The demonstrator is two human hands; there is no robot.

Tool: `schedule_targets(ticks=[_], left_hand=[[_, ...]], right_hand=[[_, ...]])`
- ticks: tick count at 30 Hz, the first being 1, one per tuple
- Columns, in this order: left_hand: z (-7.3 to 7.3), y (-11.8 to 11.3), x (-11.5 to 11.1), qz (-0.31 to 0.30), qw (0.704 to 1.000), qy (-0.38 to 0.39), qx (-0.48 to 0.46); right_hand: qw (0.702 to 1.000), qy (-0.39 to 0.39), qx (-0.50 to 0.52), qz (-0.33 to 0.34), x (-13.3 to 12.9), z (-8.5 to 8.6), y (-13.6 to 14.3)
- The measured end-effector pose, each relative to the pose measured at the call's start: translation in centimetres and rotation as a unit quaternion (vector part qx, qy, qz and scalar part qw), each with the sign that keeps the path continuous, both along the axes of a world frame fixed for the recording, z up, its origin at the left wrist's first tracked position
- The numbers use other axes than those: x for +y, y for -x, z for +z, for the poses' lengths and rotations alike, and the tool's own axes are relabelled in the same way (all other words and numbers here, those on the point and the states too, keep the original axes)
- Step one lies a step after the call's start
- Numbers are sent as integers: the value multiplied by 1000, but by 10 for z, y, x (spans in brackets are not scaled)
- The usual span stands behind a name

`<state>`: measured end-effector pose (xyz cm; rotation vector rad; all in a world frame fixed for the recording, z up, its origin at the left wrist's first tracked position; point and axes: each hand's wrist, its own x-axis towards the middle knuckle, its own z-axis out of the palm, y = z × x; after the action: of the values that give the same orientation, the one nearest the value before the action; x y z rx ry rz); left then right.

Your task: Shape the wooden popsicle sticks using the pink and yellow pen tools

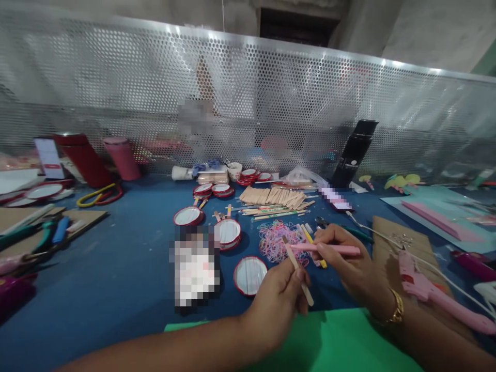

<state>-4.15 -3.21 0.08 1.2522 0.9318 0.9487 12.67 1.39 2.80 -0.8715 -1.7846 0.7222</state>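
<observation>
My left hand point(279, 295) pinches a wooden craft stick point(297, 269), which slants with its brown-coloured end up and away from me. In my right hand point(346, 258) is a pink marker pen point(337, 249), its tip at or very near the stick's upper part; whether it touches I cannot tell. Behind the hands lies a tangle of pastel rubber bands point(277, 238), with yellow markers point(308, 235) at its right. Left of my left hand is a round, red-rimmed lid point(250, 275). Green paper point(337, 343) lies under my forearms.
A pile of craft sticks point(273, 197) lies further back, near more red-rimmed discs point(227, 232). A pink glue gun point(430, 287) with a white cable rests on cardboard point(403, 237) at right. A perforated metal screen point(240, 93) closes off the back, with a black box point(354, 155) before it.
</observation>
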Motion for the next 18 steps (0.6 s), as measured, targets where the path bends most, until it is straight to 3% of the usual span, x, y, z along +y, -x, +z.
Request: schedule_targets(ticks=[18], left_hand=[[3,1,0,-3,1000,-15,-7]], right_hand=[[999,-31,3,-18,-2,1,0]])
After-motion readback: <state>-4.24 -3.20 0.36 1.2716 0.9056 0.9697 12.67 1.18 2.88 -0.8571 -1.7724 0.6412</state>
